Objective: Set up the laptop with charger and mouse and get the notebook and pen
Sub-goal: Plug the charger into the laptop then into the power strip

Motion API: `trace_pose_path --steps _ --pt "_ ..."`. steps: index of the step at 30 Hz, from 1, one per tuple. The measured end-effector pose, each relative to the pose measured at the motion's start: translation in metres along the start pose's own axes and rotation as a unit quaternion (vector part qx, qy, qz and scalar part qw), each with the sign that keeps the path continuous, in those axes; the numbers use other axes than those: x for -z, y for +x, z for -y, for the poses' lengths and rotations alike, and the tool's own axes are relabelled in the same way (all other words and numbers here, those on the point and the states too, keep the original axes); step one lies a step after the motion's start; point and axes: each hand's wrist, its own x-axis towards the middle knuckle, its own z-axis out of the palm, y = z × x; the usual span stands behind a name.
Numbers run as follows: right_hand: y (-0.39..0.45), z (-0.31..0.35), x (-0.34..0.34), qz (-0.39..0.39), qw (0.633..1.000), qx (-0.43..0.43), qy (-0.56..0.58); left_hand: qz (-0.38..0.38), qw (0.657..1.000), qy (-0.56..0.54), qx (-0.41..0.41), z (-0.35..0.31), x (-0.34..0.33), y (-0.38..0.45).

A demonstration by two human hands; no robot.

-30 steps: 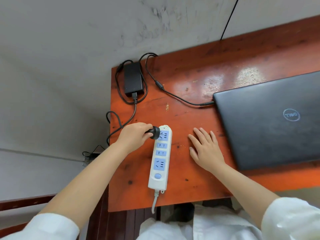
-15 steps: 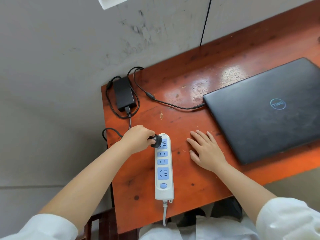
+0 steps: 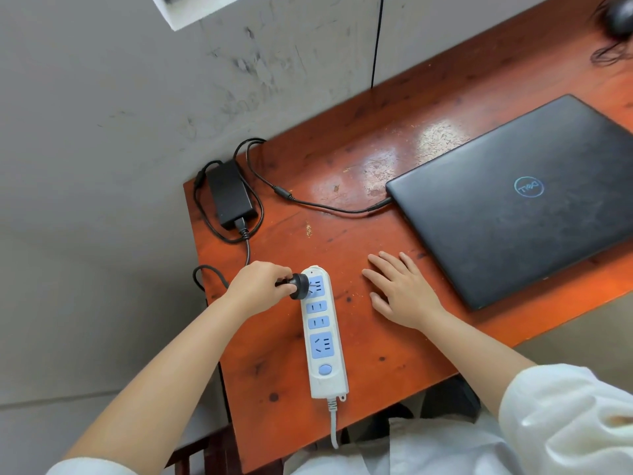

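A closed black laptop (image 3: 524,200) lies on the right of the orange-brown table (image 3: 359,241). Its charger brick (image 3: 231,193) sits at the table's far left corner, and the charger cable (image 3: 325,205) runs into the laptop's left side. My left hand (image 3: 257,289) is shut on the black charger plug (image 3: 298,286), whose prongs are at the top socket of the white and blue power strip (image 3: 322,334). My right hand (image 3: 400,289) rests flat and open on the table between strip and laptop. A black mouse (image 3: 618,15) shows at the top right corner.
A grey wall borders the table's far side, with a thin black wire (image 3: 376,39) running down it. The strip's white cord (image 3: 333,423) hangs over the near edge. The floor lies left of the table.
The view has shifted so the table sits lower and to the right. The plug stays at the top socket in my left hand. My right hand has not moved on the table.
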Motion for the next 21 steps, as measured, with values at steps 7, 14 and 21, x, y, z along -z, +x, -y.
trace_pose_path --steps 7,14,21 --pt "0.0 -0.001 -0.001 0.017 1.0 -0.007 0.001 0.002 0.999 0.032 0.008 -0.007 0.001 -0.002" --pt "0.001 -0.002 -0.003 0.032 0.999 0.0 -0.006 0.019 0.994 0.104 0.032 -0.032 0.005 0.002" --pt "0.0 -0.004 -0.004 0.041 0.999 -0.003 -0.003 -0.014 0.985 0.167 0.032 -0.045 -0.004 0.001"
